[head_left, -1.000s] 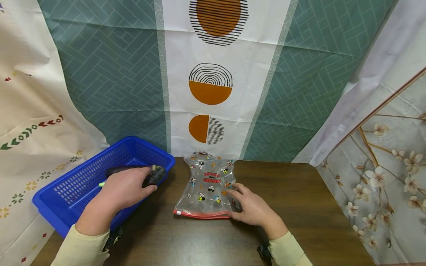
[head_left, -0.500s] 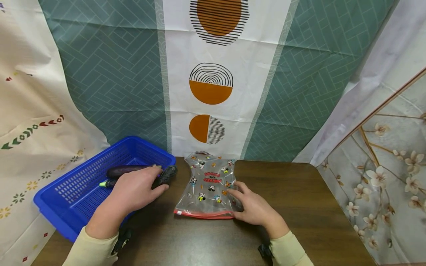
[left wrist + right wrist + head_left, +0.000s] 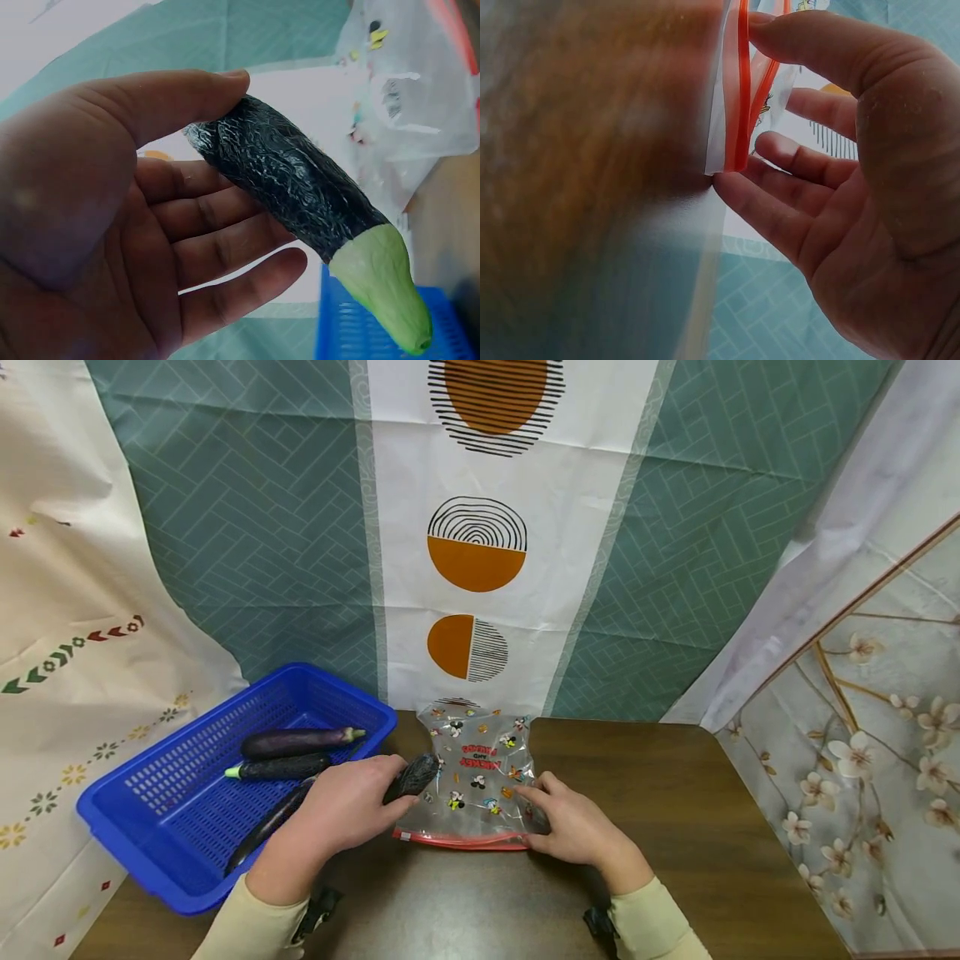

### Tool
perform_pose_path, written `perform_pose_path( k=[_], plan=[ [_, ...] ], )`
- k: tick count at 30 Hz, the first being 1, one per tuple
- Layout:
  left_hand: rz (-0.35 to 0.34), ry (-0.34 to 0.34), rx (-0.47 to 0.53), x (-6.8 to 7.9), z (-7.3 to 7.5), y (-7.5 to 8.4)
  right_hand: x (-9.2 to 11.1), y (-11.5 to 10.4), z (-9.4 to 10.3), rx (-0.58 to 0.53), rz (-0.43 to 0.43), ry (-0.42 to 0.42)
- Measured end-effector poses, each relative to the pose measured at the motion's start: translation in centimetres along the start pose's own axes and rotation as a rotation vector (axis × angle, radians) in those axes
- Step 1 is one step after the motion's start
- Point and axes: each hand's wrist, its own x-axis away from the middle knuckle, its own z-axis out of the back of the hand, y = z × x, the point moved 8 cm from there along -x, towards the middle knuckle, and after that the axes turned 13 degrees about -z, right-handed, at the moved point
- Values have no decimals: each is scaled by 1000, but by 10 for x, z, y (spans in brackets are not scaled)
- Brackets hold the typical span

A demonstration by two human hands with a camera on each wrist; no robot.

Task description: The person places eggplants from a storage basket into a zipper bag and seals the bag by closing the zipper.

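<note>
From where I stood, the left hand was between the basket and the bag, its thumb and fingers pinching a dark vegetable. Seen from the head, only the blackish end poked out past the knuckles, overlapping the bag's left side; how high it was above, I couldn't tell. The left wrist view gave away the rest: wrinkled black skin, a pale green end pointing away from the palm, the thumb pressed on the dark end and the fingers spread behind it.

The right hand was at the near right corner of the clear bag, thumb and curved fingers holding its red edge. That edge looked nearly like one line from the head, but the right wrist view showed two red strips parted beside the thumb. The bag lay flat on the brown tabletop, its cartoon figures and red lettering readable only from above.

The blue basket, a mere corner in the left wrist view, sat whole in the head view with a purple eggplant, a green-tipped black one and a long glossy one partly hidden by the left hand.
</note>
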Motion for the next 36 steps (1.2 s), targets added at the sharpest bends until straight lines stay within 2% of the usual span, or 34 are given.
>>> perform_pose_path(
  k=[8,14,31,36],
  plan=[
    [5,-10,23,-4,-20,2,-1,-2,0,18,-11,1],
    [-2,-19,26,-4,-30,5,-2,-4,-2,39,-9,5],
    [-55,40,-24,-5,-40,11,-1,-2,-2,58,4,12],
    [-66,38,-34,-6,-42,12,-1,0,-1,35,-8,-2]
  ],
)
